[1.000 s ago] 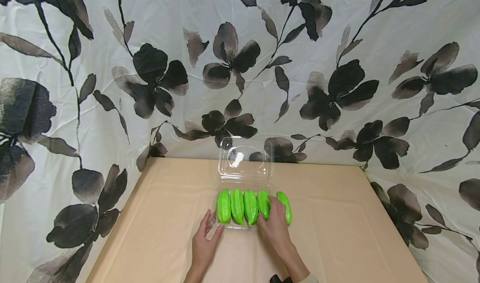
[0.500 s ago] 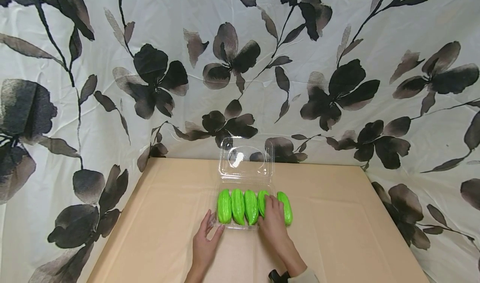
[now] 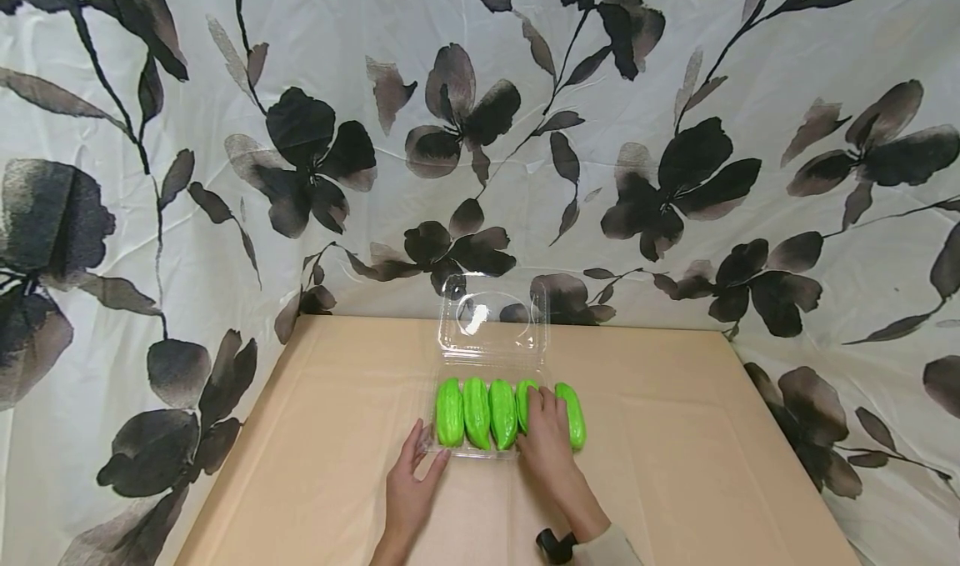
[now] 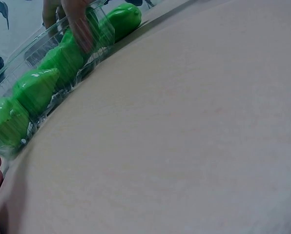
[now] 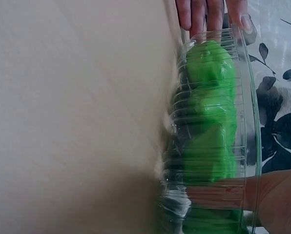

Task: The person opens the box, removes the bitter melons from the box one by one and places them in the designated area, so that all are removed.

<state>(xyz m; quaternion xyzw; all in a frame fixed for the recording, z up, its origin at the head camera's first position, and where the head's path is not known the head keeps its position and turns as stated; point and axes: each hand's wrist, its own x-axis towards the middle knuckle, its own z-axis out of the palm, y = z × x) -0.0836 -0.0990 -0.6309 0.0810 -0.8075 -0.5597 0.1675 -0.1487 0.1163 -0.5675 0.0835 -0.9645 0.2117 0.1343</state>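
A clear plastic container, lid raised at the back, holds several glossy green cucumber-like vegetables side by side. My left hand holds its front left corner; in the right wrist view the left fingers lie along the end wall. Inside the right end, my right hand grips the rightmost vegetable of the row and covers much of it. Through the wall in the right wrist view, the right thumb shows among the vegetables. One more green vegetable lies just outside the container's right side.
The open lid stands up at the back of the container, near the far table edge. A tan covered table extends around it. Behind and at both sides hangs a floral cloth. A black band circles the right wrist.
My right hand has shifted slightly, its fingers moving farther over the rightmost vegetable in the row. The right sleeve and wristband show more. The left hand and container stay nearly still.
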